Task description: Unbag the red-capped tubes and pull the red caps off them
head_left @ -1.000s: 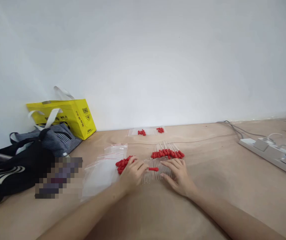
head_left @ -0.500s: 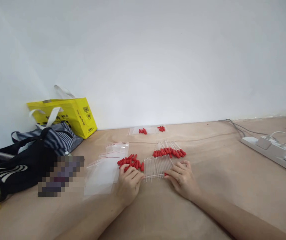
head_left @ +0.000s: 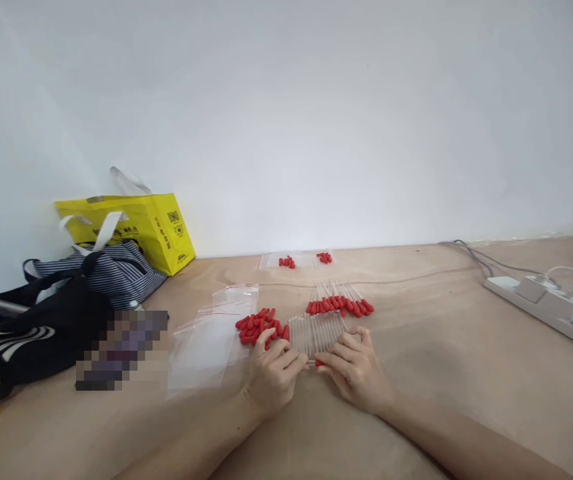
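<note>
In the head view, our forearms reach in from the lower edge and slant toward each other, both wrists low over the table (head_left: pixel 431 373). Our left hand (head_left: pixel 277 375) is palm down with its fingers curled, thumb and fingertips pinching a thin clear stick (head_left: pixel 311 363). Our right hand (head_left: pixel 360 370) comes in opposite, its bent fingers grasping a red cap (head_left: pixel 319 363) at the stick's right end; the fingertips of the two hands almost meet.

For writing, the yellow bag (head_left: pixel 166 230) at the left carries dark characters and a square printed code, all too small for us to read surely. The black bag (head_left: pixel 46 337) shows white curved stripes.

The held stick lies crosswise between our hands, at the near end of a row of clear sticks (head_left: pixel 311 331). A heap of red caps (head_left: pixel 256 325) sits just beyond our left hand, with clear zip bags (head_left: pixel 206 350) to its left. Beyond the row, capped sticks (head_left: pixel 339 305) fan out, red ends toward us. A filled bag (head_left: pixel 307 261) lies near the wall (head_left: pixel 341 133).
</note>
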Demonstrator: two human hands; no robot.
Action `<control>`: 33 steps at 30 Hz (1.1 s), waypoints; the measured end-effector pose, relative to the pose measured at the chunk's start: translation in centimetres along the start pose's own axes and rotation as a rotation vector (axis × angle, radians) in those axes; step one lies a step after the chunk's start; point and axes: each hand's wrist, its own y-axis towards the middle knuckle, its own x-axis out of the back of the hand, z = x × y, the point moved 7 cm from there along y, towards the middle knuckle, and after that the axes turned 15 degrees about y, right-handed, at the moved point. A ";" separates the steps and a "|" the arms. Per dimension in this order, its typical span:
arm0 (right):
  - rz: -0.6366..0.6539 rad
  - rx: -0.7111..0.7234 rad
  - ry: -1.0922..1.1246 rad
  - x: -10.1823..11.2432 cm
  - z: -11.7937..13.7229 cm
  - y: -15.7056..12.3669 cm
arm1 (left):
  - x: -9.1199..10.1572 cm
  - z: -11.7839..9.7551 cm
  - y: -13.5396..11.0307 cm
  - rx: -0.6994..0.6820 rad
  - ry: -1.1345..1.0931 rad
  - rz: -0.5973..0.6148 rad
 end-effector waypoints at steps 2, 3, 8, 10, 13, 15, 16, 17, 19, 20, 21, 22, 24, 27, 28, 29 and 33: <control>-0.002 0.012 0.001 0.1 0.1 0.0 | 0.2 0.0 -0.1 -0.004 -0.007 -0.008; -0.001 0.015 0.002 0.1 0.1 0.0 | 0.2 0.0 -0.1 -0.003 -0.013 -0.011; 0.029 0.002 -0.002 0.1 0.0 -0.2 | 0.4 0.0 -0.1 0.008 -0.031 0.002; 0.051 -0.020 -0.004 0.2 -0.2 -0.4 | 0.4 0.3 -0.1 0.021 -0.042 0.023; 0.022 -0.094 -0.026 0.9 -1.1 -0.7 | 0.5 1.1 -0.2 0.069 -0.050 0.058; -0.026 -0.145 -0.036 1.6 -1.8 -0.8 | 0.6 1.6 -0.3 0.098 -0.057 0.070; -0.043 -0.164 -0.038 1.8 -2.1 -0.8 | 0.6 1.8 -0.3 0.108 -0.067 0.076; -0.057 -0.181 -0.040 2.1 -2.5 -0.8 | 0.6 2.0 -0.2 0.122 -0.079 0.082; -0.077 -0.231 -0.065 2.6 -3.4 -0.8 | 0.3 2.4 0.0 0.175 -0.100 0.108; -0.081 -0.267 -0.083 2.8 -4.1 -0.9 | 0.0 2.7 0.1 0.212 -0.110 0.130; -0.079 -0.308 -0.091 3.1 -4.9 -1.0 | -0.3 3.0 0.3 0.253 -0.123 0.161; -0.071 -0.352 -0.085 3.3 -5.8 -1.2 | -0.7 3.4 0.6 0.294 -0.143 0.202; -0.047 -0.434 -0.021 3.6 -7.4 -1.8 | -1.9 4.2 1.3 0.379 -0.220 0.321; -0.023 -0.521 0.067 3.8 -9.2 -2.6 | -4.5 5.5 1.9 0.553 -0.373 0.601; -0.015 -0.537 0.075 3.8 -9.4 -2.8 | -5.3 5.8 2.0 0.603 -0.403 0.687; -0.007 -0.544 0.077 3.7 -9.6 -2.8 | -6.0 6.0 2.2 0.635 -0.415 0.749; 0.008 -0.534 0.064 3.2 -9.3 -2.7 | -8.3 6.3 3.3 0.668 -0.382 0.844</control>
